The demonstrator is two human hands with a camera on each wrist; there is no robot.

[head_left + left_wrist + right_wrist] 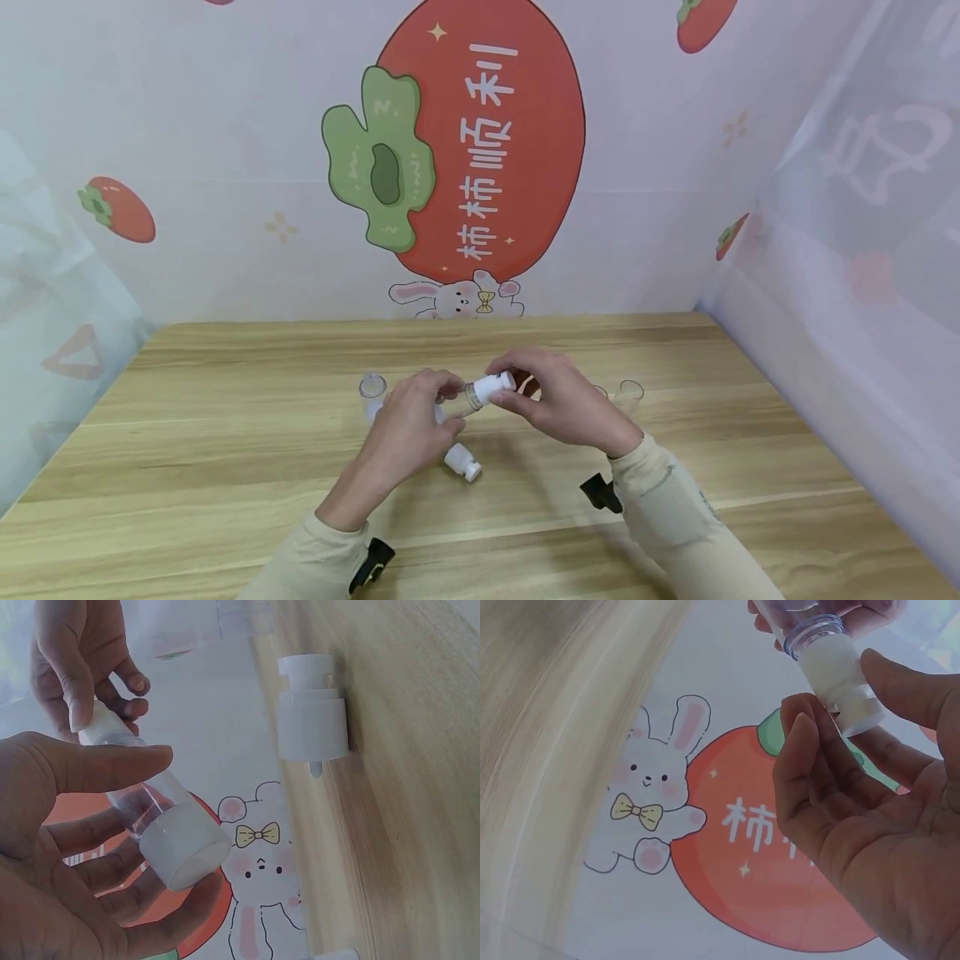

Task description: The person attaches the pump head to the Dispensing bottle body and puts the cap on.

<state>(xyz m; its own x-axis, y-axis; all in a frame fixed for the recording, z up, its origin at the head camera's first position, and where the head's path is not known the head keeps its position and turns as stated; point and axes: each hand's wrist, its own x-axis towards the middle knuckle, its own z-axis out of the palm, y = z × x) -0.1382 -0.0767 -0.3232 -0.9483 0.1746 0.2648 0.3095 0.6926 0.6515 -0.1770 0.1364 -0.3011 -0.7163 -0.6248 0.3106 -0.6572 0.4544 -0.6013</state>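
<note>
My left hand (411, 423) grips a clear bottle (154, 791) with a white base (187, 847), holding it tilted above the table, thumb on one side and fingers on the other. A white pump head (491, 387) sits at the bottle's mouth, in line with it. Thumb and fingers of my right hand (567, 402) pinch that pump head. Whether its thread is engaged cannot be seen. Below the left hand, a second white pump head (461, 462) lies on the table, its short stem showing in the left wrist view.
Left of the hands is another clear bottle (372, 386), partly hidden by the left hand. Clear round-rimmed pieces, one of them a clear cap (630, 392), stand behind the right wrist. The wooden table (225, 467) meets a printed backdrop (225, 275) at its far edge.
</note>
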